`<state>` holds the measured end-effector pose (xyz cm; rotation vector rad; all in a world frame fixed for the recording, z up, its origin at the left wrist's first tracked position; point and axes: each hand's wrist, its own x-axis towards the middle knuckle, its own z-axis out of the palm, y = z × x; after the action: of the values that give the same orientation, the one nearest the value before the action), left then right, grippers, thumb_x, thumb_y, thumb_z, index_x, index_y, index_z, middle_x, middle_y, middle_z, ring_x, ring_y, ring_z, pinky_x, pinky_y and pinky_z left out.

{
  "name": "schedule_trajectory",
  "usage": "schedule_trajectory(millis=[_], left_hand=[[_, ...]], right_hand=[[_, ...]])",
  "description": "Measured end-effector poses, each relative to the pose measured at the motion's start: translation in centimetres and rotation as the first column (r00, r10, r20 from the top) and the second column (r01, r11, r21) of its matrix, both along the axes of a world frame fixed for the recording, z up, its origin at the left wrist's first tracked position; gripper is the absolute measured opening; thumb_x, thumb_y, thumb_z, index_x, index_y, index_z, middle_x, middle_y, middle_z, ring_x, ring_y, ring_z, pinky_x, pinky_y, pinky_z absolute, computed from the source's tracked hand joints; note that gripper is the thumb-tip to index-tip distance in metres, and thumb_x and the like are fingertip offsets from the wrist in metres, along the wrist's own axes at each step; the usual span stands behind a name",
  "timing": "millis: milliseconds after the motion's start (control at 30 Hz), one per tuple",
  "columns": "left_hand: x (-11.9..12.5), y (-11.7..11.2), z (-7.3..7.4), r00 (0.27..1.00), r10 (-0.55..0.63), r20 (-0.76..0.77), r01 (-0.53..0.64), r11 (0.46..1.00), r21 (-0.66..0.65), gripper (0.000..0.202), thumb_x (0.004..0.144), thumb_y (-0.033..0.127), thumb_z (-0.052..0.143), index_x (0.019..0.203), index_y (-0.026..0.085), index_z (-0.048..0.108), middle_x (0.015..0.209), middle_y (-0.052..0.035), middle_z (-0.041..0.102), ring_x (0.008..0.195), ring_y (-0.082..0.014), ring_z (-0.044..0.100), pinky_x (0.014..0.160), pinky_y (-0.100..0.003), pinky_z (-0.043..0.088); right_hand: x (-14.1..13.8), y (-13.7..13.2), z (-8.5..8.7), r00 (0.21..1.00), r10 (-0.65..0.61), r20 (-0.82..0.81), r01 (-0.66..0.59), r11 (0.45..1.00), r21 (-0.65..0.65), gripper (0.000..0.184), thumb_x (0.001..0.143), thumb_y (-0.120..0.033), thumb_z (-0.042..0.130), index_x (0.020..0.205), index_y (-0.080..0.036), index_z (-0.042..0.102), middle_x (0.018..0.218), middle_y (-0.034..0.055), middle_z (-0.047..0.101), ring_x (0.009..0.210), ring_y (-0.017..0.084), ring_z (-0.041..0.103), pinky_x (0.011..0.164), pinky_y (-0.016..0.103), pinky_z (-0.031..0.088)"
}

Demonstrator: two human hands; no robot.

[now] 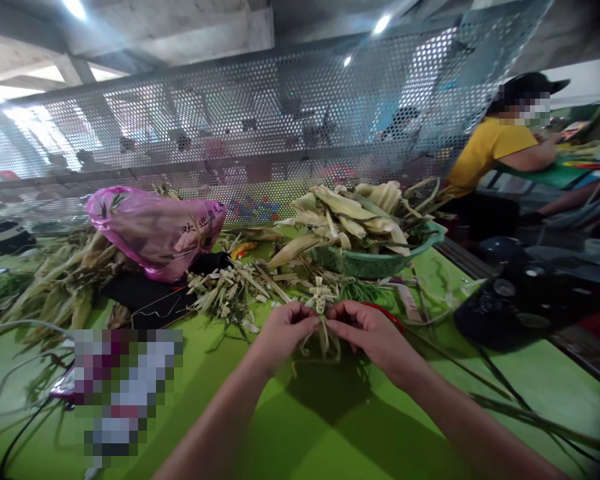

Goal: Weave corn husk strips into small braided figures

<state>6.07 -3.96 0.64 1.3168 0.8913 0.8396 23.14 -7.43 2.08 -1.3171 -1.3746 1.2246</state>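
Observation:
Between my two hands is a small figure woven from corn husk [321, 298], with a knotted top and loose strips hanging below. My left hand [289, 330] pinches it from the left with thumb and fingers. From the right, my right hand [364, 328] pinches it as well, its fingertips close to those of the left. Just beyond the hands lie a pile of short husk pieces [235, 287] and a bunch of green strands [357, 290]. Part of a red round object [384, 315] shows behind my right hand.
A green basket [375, 265] heaped with dry corn husks [360, 213] stands behind. To the left are a pink plastic bag [155, 227], more husks [65, 287] and cables. A dark container [505, 307] is at right. Beyond stand a perforated metal screen [260, 133] and a seated person in yellow [497, 143].

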Motion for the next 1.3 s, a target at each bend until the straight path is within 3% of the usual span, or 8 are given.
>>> schedule_trajectory(millis=[333, 433, 567, 767, 1067, 1300], left_hand=[[-0.2, -0.1, 0.2, 0.999, -0.026, 0.047, 0.030, 0.997, -0.073, 0.028, 0.069, 0.039, 0.067, 0.074, 0.014, 0.055, 0.062, 0.0042, 0.046, 0.056, -0.0076, 0.036, 0.056, -0.023, 0.027], [-0.1, -0.2, 0.3, 0.998, -0.021, 0.059, 0.025, 0.997, -0.070, 0.027, 0.070, 0.038, 0.067, 0.075, 0.014, 0.054, 0.064, 0.0037, 0.047, 0.058, -0.0082, 0.038, 0.058, -0.024, 0.029], [0.3, -0.2, 0.0, 0.998, 0.052, 0.034, -0.052, 0.999, 0.002, 0.024, 0.070, 0.035, 0.066, 0.074, 0.015, 0.052, 0.067, 0.0034, 0.048, 0.062, -0.0093, 0.040, 0.060, -0.024, 0.032], [0.8, -0.2, -1.1, 0.997, 0.079, -0.001, -0.079, 0.995, 0.053, 0.017, 0.073, 0.029, 0.062, 0.073, 0.016, 0.051, 0.067, 0.0033, 0.047, 0.064, -0.0099, 0.040, 0.060, -0.024, 0.032], [0.9, -0.9, -0.9, 0.989, -0.003, 0.148, 0.036, 0.975, -0.218, 0.030, 0.074, 0.042, 0.066, 0.073, 0.016, 0.051, 0.066, 0.0031, 0.044, 0.061, -0.0088, 0.037, 0.057, -0.022, 0.030], [1.3, -1.1, -2.1, 0.977, 0.031, 0.209, 0.038, 0.948, -0.317, 0.036, 0.074, 0.047, 0.068, 0.077, 0.016, 0.051, 0.074, 0.0001, 0.048, 0.069, -0.0110, 0.041, 0.064, -0.023, 0.034]], right_hand=[[0.4, 0.4, -1.0, 0.993, 0.047, 0.113, -0.054, 0.997, 0.057, 0.024, 0.080, -0.041, 0.062, 0.074, -0.021, 0.052, 0.062, -0.0040, 0.046, 0.053, 0.011, 0.042, 0.048, 0.024, 0.034], [0.1, 0.3, -0.9, 0.999, 0.048, 0.025, -0.048, 0.999, 0.014, 0.026, 0.081, -0.044, 0.061, 0.076, -0.021, 0.050, 0.063, -0.0046, 0.046, 0.051, 0.011, 0.045, 0.050, 0.025, 0.038], [-0.4, 0.0, -0.5, 0.997, 0.022, -0.075, -0.024, 0.999, -0.025, 0.030, 0.079, -0.047, 0.063, 0.084, -0.020, 0.054, 0.070, -0.0019, 0.053, 0.062, 0.015, 0.052, 0.061, 0.028, 0.043], [-0.3, 0.2, -0.7, 0.996, 0.025, 0.087, -0.030, 0.998, 0.048, 0.027, 0.071, -0.043, 0.069, 0.079, -0.019, 0.058, 0.077, 0.0013, 0.059, 0.076, 0.020, 0.053, 0.070, 0.030, 0.043], [1.4, 0.0, -1.1, 0.982, 0.058, 0.180, -0.051, 0.998, -0.039, 0.023, 0.080, -0.043, 0.059, 0.071, -0.022, 0.058, 0.065, 0.0006, 0.051, 0.060, 0.016, 0.045, 0.054, 0.026, 0.038], [1.6, -0.4, -1.9, 0.952, 0.095, 0.291, -0.083, 0.995, -0.054, 0.021, 0.085, -0.040, 0.057, 0.074, -0.022, 0.060, 0.069, 0.0021, 0.059, 0.064, 0.017, 0.053, 0.059, 0.026, 0.042]])
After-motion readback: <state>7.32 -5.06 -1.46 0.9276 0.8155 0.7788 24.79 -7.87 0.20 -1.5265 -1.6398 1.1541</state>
